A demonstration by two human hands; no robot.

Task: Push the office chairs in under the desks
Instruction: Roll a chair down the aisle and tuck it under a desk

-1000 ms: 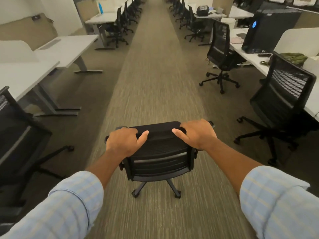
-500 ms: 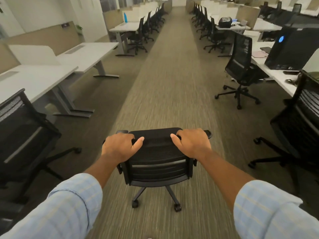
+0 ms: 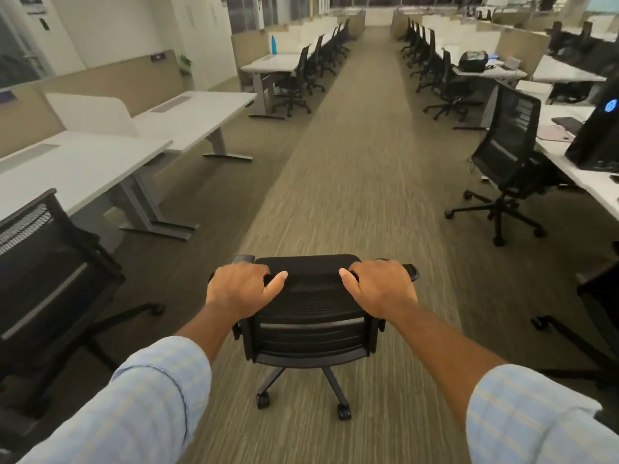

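A black mesh office chair (image 3: 310, 316) stands in the middle of the carpeted aisle, its back toward me. My left hand (image 3: 239, 289) grips the left end of the backrest's top edge. My right hand (image 3: 378, 289) grips the right end. Its seat is hidden behind the backrest; two casters show below. White desks (image 3: 80, 169) line the left side. A second desk row (image 3: 569, 165) runs along the right.
A black chair (image 3: 50, 272) stands close at my left. At the right another chair (image 3: 505, 162) sits pulled out from its desk, and part of a third (image 3: 599, 316) shows at the right edge. A dark computer tower (image 3: 599, 135) stands on the right desk. Rows of chairs continue far ahead.
The held chair has rolled forward along the aisle with both hands still on it. The side chairs and desks have slid back past me, and the view has tilted up.
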